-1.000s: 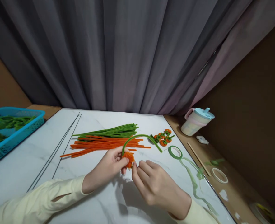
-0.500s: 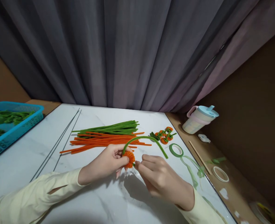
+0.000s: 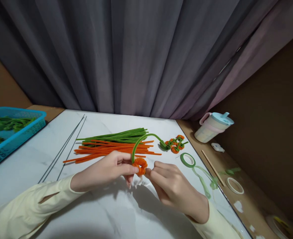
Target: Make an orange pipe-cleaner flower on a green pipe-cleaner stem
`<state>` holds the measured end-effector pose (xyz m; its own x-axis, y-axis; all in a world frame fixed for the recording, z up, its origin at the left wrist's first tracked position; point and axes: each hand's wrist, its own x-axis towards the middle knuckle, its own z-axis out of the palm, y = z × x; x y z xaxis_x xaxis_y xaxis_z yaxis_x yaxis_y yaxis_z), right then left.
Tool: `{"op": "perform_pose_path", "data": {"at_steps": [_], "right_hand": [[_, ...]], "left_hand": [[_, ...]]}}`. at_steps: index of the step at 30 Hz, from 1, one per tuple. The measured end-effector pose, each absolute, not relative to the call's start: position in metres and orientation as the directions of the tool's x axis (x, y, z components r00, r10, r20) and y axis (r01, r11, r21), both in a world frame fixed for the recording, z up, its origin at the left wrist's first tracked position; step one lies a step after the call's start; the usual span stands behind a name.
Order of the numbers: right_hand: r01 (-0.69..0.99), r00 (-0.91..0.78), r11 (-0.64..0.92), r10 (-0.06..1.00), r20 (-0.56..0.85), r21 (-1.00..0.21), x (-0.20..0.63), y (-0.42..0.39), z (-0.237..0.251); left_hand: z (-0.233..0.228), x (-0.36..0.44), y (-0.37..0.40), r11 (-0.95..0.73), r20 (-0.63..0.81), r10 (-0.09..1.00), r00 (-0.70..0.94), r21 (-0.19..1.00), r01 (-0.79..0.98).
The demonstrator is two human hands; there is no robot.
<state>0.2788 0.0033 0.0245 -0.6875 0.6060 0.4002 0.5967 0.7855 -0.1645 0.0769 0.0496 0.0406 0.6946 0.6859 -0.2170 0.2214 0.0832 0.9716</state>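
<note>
A ring of coiled orange pipe cleaner (image 3: 142, 163) is pinched between the thumb and fingers of my left hand (image 3: 111, 167), its open centre facing me. A green pipe cleaner (image 3: 146, 135) passes along the ring and arches up and over to the right. At the ring's right edge, the thumb and forefinger of my right hand (image 3: 172, 182) are closed on the short end of the green pipe cleaner, mostly hidden by the fingertips. Behind the hands lie straight orange pipe cleaners (image 3: 101, 151) and green pipe cleaners (image 3: 121, 135).
Small finished orange-and-green pieces (image 3: 176, 146) lie at the right, near a roll of green tape (image 3: 183, 160). Thin dark wires (image 3: 64, 149) lie at the left beside a blue basket (image 3: 34, 122) holding green pieces. A lidded cup (image 3: 211, 129) and wooden stick (image 3: 212, 167) are far right.
The ring has turned so its centre hole shows. The green arch has swung, its free end now farther back by the finished pieces. My left forearm has shifted slightly left.
</note>
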Motion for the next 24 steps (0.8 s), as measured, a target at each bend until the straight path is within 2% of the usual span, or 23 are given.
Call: {"op": "perform_pose_path", "data": {"at_steps": [7,18,24], "right_hand": [[0.608,-0.679,0.792,0.558,0.477,-0.062,0.2784,-0.0003,0.0266],[0.602,-0.687,0.798,0.537,0.489,-0.031,0.2799,-0.003,0.0293],[0.592,-0.688,0.806,0.519,0.508,-0.021,0.2797,-0.0035,0.0312]], "left_hand": [[0.0374,0.0677,0.0534,0.207,-0.246,0.658,0.711,0.968,0.144],[0.0374,0.0673,0.0549,0.181,-0.25,0.639,0.727,0.968,0.174],[0.0388,0.0675,0.0543,0.169,-0.252,0.664,0.704,0.968,0.186]]}}
